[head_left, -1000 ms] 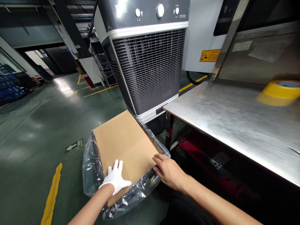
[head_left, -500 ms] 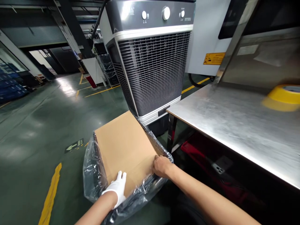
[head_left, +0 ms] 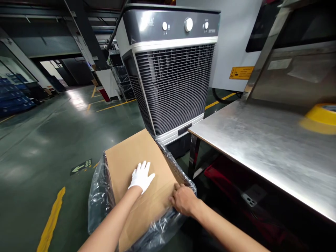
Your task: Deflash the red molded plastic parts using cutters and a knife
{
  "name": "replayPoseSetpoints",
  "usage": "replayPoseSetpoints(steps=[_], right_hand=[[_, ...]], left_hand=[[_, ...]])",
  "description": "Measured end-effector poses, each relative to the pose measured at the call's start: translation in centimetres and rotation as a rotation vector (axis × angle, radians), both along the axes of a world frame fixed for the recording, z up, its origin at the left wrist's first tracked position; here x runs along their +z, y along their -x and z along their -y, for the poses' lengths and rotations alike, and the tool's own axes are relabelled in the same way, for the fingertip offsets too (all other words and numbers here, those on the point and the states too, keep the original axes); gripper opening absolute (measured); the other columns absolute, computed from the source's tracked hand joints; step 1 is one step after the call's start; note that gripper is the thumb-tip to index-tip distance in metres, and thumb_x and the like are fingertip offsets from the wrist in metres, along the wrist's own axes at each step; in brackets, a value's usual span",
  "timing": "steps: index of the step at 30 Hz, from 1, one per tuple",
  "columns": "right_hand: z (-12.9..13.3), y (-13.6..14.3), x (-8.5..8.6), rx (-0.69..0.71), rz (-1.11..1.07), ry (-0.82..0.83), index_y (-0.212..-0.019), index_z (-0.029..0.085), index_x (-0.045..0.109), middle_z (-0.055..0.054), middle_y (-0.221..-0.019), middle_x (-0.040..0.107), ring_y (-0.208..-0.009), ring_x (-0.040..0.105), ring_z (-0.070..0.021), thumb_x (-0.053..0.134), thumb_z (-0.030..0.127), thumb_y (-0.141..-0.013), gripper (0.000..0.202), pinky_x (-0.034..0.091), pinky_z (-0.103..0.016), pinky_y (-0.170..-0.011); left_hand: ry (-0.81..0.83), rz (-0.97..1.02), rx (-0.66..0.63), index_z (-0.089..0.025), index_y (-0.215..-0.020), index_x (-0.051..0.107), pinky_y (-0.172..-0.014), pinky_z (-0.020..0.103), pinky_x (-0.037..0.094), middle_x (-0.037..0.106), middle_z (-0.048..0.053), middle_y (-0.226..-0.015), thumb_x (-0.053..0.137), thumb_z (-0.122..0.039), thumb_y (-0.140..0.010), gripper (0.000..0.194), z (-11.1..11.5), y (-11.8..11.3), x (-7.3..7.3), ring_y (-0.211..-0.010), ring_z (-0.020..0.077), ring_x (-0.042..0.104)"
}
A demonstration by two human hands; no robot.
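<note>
Our gloved left hand is now farther up the cardboard than a moment ago—fingers spread, palm down, gripping nothing—so its touch seems to bear nearer the middle. Our bare right hand is half curled at the cardboard's edge, to the right of the glove; whether it pinches anything, we cannot tell. The cardboard lies beneath both hands, with clear plastic around it and the cooler beyond them.
</note>
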State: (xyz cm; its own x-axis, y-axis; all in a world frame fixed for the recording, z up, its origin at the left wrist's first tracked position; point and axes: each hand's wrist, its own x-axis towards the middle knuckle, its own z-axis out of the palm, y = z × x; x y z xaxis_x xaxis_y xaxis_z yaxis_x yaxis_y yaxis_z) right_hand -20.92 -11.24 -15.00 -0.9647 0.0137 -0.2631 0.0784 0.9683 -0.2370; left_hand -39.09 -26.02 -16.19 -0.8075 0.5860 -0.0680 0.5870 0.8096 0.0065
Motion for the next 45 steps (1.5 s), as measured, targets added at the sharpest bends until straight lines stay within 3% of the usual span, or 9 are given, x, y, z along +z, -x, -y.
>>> replayPoseSetpoints(steps=[4, 8, 15, 19, 24, 32, 40, 45], right_hand=[[-0.2, -0.1, -0.2, -0.006, -0.030, 0.010, -0.105, 0.012, 0.061, -0.012, -0.120, 0.056, -0.106, 0.055, -0.0249, 0.050, 0.035, -0.094, 0.028, 0.046, -0.046, -0.089], [-0.4, 0.0, 0.1, -0.002, -0.040, 0.041, -0.105, 0.006, 0.065, -0.024, -0.130, 0.049, -0.108, 0.053, -0.0350, 0.041, 0.031, -0.093, 0.037, 0.046, -0.049, -0.086], [-0.8, 0.4, 0.5, -0.022, -0.005, 0.097, -0.115, 0.005, 0.063, -0.024, -0.137, 0.043, -0.113, 0.050, -0.0391, 0.038, 0.033, -0.091, 0.044, 0.045, -0.050, -0.089], [-0.9, 0.5, 0.4, -0.021, 0.016, 0.113, -0.114, 0.005, 0.064, -0.023, -0.137, 0.043, -0.115, 0.049, -0.0387, 0.040, 0.033, -0.090, 0.044, 0.044, -0.050, -0.091], [-0.9, 0.8, -0.8, -0.024, 0.024, 0.123, -0.117, 0.005, 0.062, -0.023, -0.136, 0.044, -0.116, 0.048, -0.0397, 0.043, 0.035, -0.088, 0.046, 0.043, -0.052, -0.093], [-1.0, 1.5, -3.1, -0.041, 0.030, 0.153, -0.120, 0.008, 0.062, -0.022, -0.137, 0.043, -0.116, 0.049, -0.0394, 0.051, 0.040, -0.086, 0.048, 0.048, -0.049, -0.087], [-0.9, 2.0, -7.2, -0.050, 0.022, 0.159, -0.122, 0.014, 0.062, -0.017, -0.140, 0.041, -0.118, 0.048, -0.0381, 0.058, 0.042, -0.084, 0.047, 0.050, -0.046, -0.086], [-1.0, 1.9, -9.5, -0.046, -0.042, 0.157, -0.120, 0.017, 0.063, -0.016, -0.138, 0.044, -0.118, 0.050, -0.0363, 0.055, 0.038, -0.088, 0.039, 0.051, -0.045, -0.084]], left_hand=[[-0.113, -0.131, 0.008, -0.022, -0.138, 0.037, -0.107, 0.061, 0.022, 0.029, 0.011, -0.150, 0.051, -0.044, -0.088, 0.056, -6.3, 5.6, -0.4, -0.135, 0.0336, 0.028], [-0.153, -0.187, 0.109, -0.022, -0.137, 0.040, -0.107, 0.063, 0.021, 0.030, 0.012, -0.149, 0.052, -0.044, -0.088, 0.055, -9.3, 9.7, -1.6, -0.135, 0.0347, 0.028], [-0.157, -0.215, 0.138, -0.022, -0.136, 0.041, -0.107, 0.061, 0.022, 0.031, 0.011, -0.149, 0.052, -0.044, -0.088, 0.054, -9.3, 10.3, -5.3, -0.134, 0.0338, 0.029], [-0.163, -0.241, 0.137, -0.021, -0.134, 0.043, -0.105, 0.060, 0.028, 0.035, 0.012, -0.147, 0.052, -0.045, -0.088, 0.053, -9.4, 11.0, -5.0, -0.132, 0.0331, 0.033], [-0.181, -0.293, 0.190, -0.020, -0.134, 0.043, -0.106, 0.060, 0.025, 0.035, 0.012, -0.147, 0.052, -0.044, -0.088, 0.052, -9.1, 14.0, -3.9, -0.132, 0.0330, 0.032], [-0.183, -0.305, 0.227, -0.020, -0.132, 0.045, -0.104, 0.058, 0.028, 0.039, 0.012, -0.144, 0.052, -0.044, -0.088, 0.051, -8.7, 15.8, -5.1, -0.130, 0.0320, 0.036], [-0.180, -0.284, 0.214, -0.021, -0.134, 0.043, -0.106, 0.060, 0.026, 0.035, 0.012, -0.147, 0.052, -0.043, -0.088, 0.052, -10.2, 19.6, -4.9, -0.132, 0.0329, 0.033], [-0.164, -0.279, 0.244, -0.021, -0.135, 0.041, -0.106, 0.061, 0.024, 0.033, 0.011, -0.148, 0.053, -0.041, -0.088, 0.053, -10.8, 19.6, -5.7, -0.133, 0.0337, 0.030]])
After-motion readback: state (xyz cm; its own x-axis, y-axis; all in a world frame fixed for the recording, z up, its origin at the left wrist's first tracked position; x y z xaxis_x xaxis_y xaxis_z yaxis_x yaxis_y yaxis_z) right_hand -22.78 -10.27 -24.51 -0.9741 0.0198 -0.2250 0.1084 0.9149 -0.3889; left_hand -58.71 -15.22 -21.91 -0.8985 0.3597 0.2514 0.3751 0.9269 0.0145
